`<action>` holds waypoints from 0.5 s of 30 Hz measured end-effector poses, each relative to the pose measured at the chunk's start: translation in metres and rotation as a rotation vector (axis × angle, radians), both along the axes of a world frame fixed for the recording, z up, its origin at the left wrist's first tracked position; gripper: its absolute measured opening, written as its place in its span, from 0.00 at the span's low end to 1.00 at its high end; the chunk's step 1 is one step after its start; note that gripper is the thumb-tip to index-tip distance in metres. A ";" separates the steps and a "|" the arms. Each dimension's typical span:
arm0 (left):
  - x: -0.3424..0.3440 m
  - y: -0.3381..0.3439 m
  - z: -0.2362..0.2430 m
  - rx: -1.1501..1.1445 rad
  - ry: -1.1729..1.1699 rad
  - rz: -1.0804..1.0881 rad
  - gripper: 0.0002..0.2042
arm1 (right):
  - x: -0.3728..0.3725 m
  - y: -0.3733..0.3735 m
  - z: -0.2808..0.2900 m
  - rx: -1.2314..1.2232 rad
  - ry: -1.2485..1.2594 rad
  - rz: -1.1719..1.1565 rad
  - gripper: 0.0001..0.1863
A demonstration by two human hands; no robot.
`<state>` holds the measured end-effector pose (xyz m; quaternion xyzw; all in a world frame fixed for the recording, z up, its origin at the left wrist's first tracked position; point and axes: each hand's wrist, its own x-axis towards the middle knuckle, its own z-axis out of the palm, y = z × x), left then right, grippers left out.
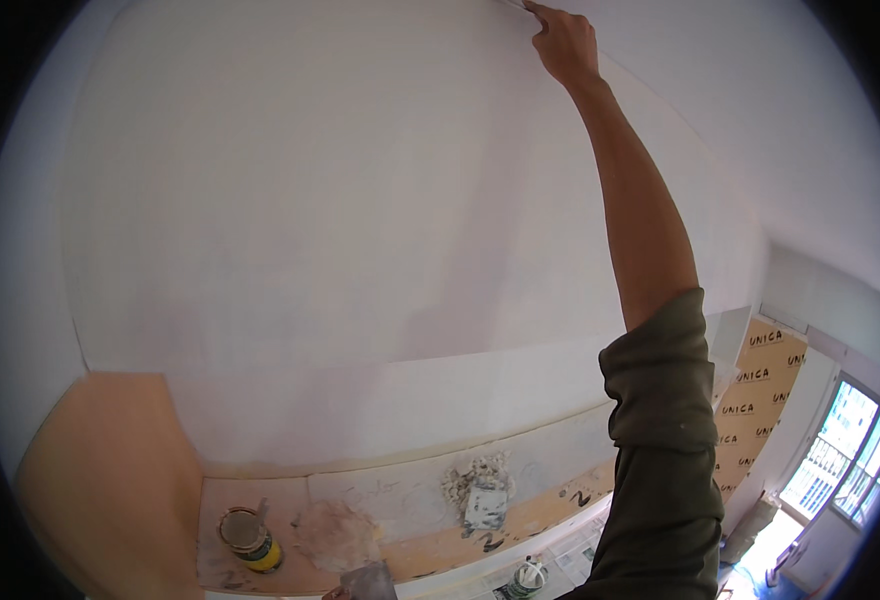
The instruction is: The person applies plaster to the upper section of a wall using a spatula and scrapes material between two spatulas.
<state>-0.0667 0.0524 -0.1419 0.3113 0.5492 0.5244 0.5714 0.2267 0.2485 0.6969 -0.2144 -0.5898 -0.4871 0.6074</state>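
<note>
My right arm, in a rolled dark green sleeve, reaches high up the white wall point(310, 220). At the top edge my right hand point(566, 45) is closed on a thin, pale-edged tool point(510, 3), mostly cut off by the picture's edge. It is held against or close to the upper wall, and I cannot tell its kind. Low at the bottom edge only a bit of my left hand point(336, 594) shows, gripping a flat grey blade like a putty knife point(370, 582). An open can point(252, 540) with a yellow and dark label stands on the ledge to its left, a stick upright inside.
Beside the can lies a crumpled pinkish sheet point(335, 535). Farther right, a stained flat scraper point(485, 503) rests on a rag point(460, 475). A smaller container point(525, 578) sits lower down. A brown panel point(110, 470) stands left; printed board point(760, 390) and a window point(840, 445) are right.
</note>
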 end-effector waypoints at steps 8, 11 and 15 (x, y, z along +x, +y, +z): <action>-0.005 0.001 -0.023 -0.023 -0.013 -0.012 0.17 | 0.005 0.011 0.003 0.017 -0.145 0.013 0.20; -0.006 0.000 -0.027 -0.033 -0.013 -0.016 0.17 | 0.015 0.009 0.008 -0.040 -0.166 -0.054 0.17; -0.004 0.005 -0.032 -0.006 -0.051 -0.027 0.17 | 0.018 0.001 0.006 -0.109 -0.160 -0.026 0.15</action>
